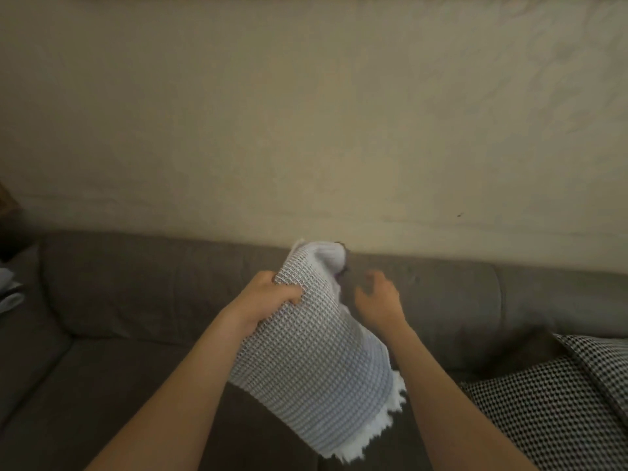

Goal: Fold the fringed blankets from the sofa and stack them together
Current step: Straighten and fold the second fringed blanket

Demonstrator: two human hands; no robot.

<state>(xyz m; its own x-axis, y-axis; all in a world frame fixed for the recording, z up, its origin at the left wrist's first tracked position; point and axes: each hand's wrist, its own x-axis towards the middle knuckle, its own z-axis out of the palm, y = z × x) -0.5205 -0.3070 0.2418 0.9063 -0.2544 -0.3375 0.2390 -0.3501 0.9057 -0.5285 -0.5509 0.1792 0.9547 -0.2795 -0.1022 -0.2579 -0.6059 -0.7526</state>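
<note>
A pale blue-grey waffle-weave blanket (316, 365) with a white fringe along its lower edge hangs in the air over the grey sofa (136, 300). My left hand (268, 300) grips its upper left edge, fingers curled into the cloth. My right hand (377, 297) hovers just to the right of the blanket's top with fingers loosely spread, holding nothing; it is blurred. The blanket's top corner rises above both hands, in front of the sofa back.
A black-and-white checked blanket or cushion (557, 402) lies on the sofa seat at the right. Some pale cloth (10, 290) shows at the far left edge. A beige wall (306, 113) rises behind the sofa.
</note>
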